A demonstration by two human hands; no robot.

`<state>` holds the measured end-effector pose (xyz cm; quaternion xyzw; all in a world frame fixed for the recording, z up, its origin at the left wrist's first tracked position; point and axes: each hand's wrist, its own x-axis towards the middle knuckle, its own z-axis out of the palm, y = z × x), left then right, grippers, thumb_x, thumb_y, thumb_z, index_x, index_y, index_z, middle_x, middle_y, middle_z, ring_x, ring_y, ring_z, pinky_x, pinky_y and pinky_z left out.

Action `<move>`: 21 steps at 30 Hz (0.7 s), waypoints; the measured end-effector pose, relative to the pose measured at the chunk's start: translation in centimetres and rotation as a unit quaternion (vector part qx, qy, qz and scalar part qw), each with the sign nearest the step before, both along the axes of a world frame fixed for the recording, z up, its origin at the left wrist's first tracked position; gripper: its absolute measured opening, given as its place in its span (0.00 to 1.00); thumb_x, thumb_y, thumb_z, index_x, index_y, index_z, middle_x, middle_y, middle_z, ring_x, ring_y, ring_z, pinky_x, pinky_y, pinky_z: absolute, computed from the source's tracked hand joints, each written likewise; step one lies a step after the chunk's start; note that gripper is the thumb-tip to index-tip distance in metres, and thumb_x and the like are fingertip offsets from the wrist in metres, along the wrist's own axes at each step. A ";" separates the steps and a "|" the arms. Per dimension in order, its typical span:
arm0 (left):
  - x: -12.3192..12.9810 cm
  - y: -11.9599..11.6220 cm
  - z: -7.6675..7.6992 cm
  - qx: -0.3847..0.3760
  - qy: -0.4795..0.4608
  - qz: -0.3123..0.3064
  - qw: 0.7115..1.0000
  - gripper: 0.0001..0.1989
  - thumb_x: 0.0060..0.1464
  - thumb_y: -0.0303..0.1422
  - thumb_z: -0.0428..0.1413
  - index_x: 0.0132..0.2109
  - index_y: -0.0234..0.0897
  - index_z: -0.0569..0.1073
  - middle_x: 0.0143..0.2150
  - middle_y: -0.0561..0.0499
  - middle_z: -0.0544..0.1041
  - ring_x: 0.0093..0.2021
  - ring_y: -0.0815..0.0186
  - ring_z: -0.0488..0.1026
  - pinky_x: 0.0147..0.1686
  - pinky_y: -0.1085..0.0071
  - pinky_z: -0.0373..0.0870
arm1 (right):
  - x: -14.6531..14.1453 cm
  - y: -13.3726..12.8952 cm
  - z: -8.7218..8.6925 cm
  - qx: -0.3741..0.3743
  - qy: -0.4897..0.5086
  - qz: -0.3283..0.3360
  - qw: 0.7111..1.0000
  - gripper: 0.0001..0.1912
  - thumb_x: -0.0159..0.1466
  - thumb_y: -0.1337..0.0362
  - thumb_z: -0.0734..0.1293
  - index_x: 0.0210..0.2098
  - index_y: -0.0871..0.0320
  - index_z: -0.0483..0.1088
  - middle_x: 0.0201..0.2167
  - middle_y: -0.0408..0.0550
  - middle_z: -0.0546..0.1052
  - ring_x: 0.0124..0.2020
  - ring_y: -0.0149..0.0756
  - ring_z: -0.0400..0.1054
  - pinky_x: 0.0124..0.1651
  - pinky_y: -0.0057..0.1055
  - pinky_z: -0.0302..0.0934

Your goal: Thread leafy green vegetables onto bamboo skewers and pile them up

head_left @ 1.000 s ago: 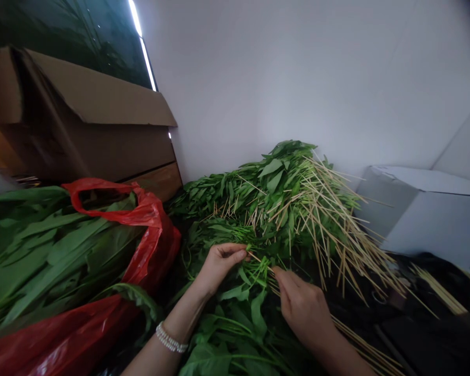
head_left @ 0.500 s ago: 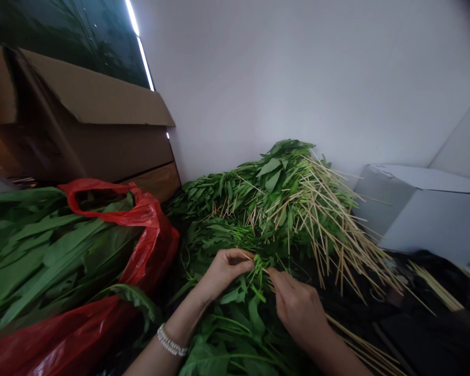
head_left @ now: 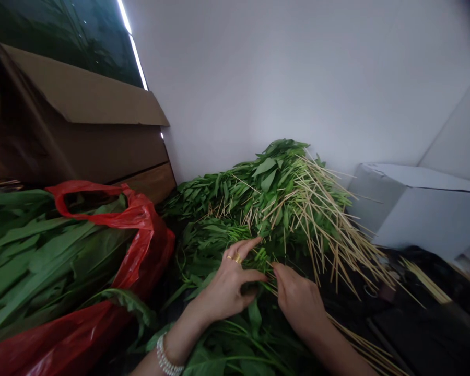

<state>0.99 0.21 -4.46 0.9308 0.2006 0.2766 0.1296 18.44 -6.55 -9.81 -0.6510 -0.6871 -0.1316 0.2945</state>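
Observation:
My left hand (head_left: 230, 279), with a gold ring and a beaded bracelet, has its thumb and forefinger spread apart beside a small bunch of green stems (head_left: 261, 256). A thin wooden skewer runs through or along those stems; which one, I cannot tell. My right hand (head_left: 300, 297) is closed, its fingers pinched at the skewer's near end, with more skewers (head_left: 273, 286) showing below its fingertips. Leafy greens (head_left: 235, 334) lie beneath both hands. Behind them rises a heap of leafy greens (head_left: 266, 172) with many skewers (head_left: 329, 219) sticking out to the right.
At left, a red plastic bag (head_left: 151, 230) holds large green leaves (head_left: 58, 256). Behind it stands an open cardboard box (head_left: 102, 146). A white box (head_left: 426, 209) sits at right against the wall. Loose skewers (head_left: 426, 279) lie on black material nearby.
My left hand has opened from a pinch on the skewer, its fingers now spread around the stems. My right hand stays pinched at the skewer. The view has shifted slightly right.

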 end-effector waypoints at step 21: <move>-1.1 1.8 0.4 -0.531 -0.384 -0.047 0.754 0.06 0.51 0.36 0.61 0.35 0.39 0.75 0.36 0.49 0.80 0.47 0.60 0.74 0.52 0.62 0.65 | 0.3 0.1 0.1 0.019 -0.011 -0.014 1.000 0.15 0.67 0.71 0.53 0.44 0.57 0.69 0.32 0.46 0.78 0.31 0.31 0.74 0.29 0.23 0.59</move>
